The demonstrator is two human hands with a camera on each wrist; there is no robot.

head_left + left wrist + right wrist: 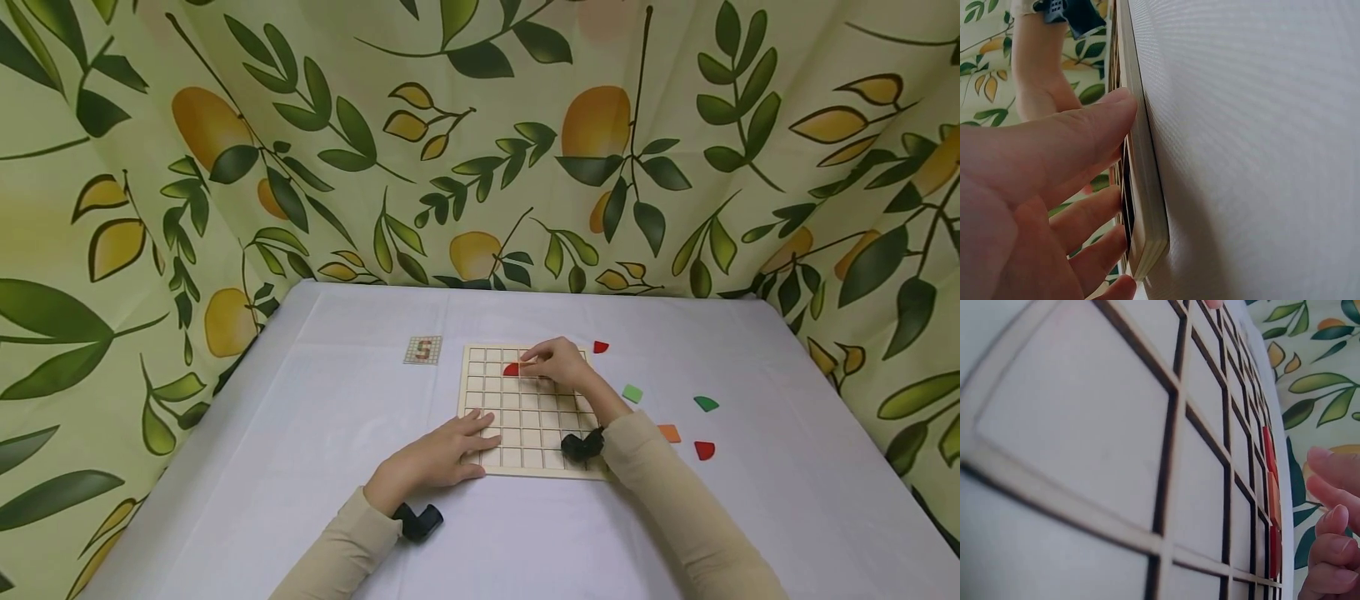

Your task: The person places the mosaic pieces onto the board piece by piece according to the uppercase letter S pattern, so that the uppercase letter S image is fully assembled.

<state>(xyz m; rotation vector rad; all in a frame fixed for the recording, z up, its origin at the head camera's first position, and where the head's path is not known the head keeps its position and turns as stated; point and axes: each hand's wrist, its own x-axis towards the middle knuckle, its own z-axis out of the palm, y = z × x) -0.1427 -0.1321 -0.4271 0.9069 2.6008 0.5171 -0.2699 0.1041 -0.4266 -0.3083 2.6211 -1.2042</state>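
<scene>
A wooden grid board [512, 458] lies on the table. My left hand [446, 452] rests on its left edge, fingers spread over the cells; the left wrist view shows the thumb [1100, 122] along the board's side. Over the upper part of the board is my right hand [558, 364], fingers bent loosely near a red quarter-round piece [512, 369]. In the right wrist view, an orange piece [1274, 500] sits between two red pieces in the far cells. The right fingers [1332, 550] appear apart from them, with nothing visible held.
A small card [423, 350] with an S pattern lies left of the board. Loose to its right are red pieces [705, 451], a light green square [632, 393], a dark green quarter-round [706, 403] and an orange square [669, 433]. A leaf-patterned curtain [480, 167] hangs behind the table.
</scene>
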